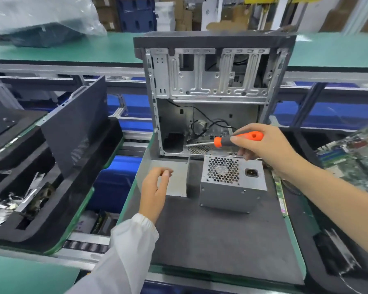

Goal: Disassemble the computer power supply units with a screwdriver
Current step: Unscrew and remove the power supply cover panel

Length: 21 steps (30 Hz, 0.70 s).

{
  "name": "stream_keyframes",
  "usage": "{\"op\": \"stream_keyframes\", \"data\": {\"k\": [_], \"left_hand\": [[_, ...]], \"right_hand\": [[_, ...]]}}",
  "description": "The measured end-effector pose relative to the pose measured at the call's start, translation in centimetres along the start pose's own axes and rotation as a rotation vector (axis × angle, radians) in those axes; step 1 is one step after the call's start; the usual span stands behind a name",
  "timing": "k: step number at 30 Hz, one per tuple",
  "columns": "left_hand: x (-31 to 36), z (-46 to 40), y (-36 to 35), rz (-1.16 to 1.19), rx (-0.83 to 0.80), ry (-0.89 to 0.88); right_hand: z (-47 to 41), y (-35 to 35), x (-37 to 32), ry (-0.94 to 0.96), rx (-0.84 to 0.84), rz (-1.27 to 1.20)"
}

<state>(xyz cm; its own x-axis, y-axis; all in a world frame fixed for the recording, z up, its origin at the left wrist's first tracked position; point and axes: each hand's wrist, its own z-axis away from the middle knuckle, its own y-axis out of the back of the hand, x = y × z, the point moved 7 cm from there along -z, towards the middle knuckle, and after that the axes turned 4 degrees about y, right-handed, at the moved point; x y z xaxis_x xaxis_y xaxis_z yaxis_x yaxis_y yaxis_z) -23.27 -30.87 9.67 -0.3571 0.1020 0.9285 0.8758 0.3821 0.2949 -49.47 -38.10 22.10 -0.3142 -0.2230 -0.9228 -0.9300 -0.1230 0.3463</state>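
A long green-topped workbench [94, 49] runs across the far side, beyond the hands, carrying a crumpled clear plastic sheet [40, 15]. Behind it stand brown cardboard boxes [106, 15] and dark blue plastic crates [136, 15].

We see a bare stretch of dark mat [221, 240] in front of the power supply unit [232, 185], open to a reaching hand. The unit stands near the mat's right side; a flat metal panel [176, 179] lies just left of it, with a narrow gap between them. Behind both, the open computer case [212, 90] walls off the far side, loose cables [208, 124] hanging in its lower bay. Our left hand [155, 192] hovers over the panel; our right hand [263, 145], wrapped around the screwdriver [232, 141], crosses above the unit.
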Motion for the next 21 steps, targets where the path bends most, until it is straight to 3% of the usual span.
{"op": "stream_keyframes", "data": {"k": [2,6,9,11,21], "left_hand": [[4.1,-1.6,-2.6,-0.119,-0.1,-0.181],[8.9,-3.3,-9.0,-0.415,-0.383,-0.375],[9.4,-3.1,-13.8,-0.665,-0.669,-0.455],[8.8,-2.8,-15.8,-0.746,-0.775,-0.472],[8.0,-1.7,-16.2,-0.761,-0.616,-0.578]], "right_hand": [[-0.7,1.5,-1.0,0.031,0.027,0.003],[-1.2,4.9,-3.0,0.137,0.138,0.077],[-0.4,6.9,-5.1,0.287,0.217,0.228],[0.3,7.4,-5.9,0.354,0.245,0.289],[1.7,5.6,-6.2,0.442,0.194,0.449]]}}
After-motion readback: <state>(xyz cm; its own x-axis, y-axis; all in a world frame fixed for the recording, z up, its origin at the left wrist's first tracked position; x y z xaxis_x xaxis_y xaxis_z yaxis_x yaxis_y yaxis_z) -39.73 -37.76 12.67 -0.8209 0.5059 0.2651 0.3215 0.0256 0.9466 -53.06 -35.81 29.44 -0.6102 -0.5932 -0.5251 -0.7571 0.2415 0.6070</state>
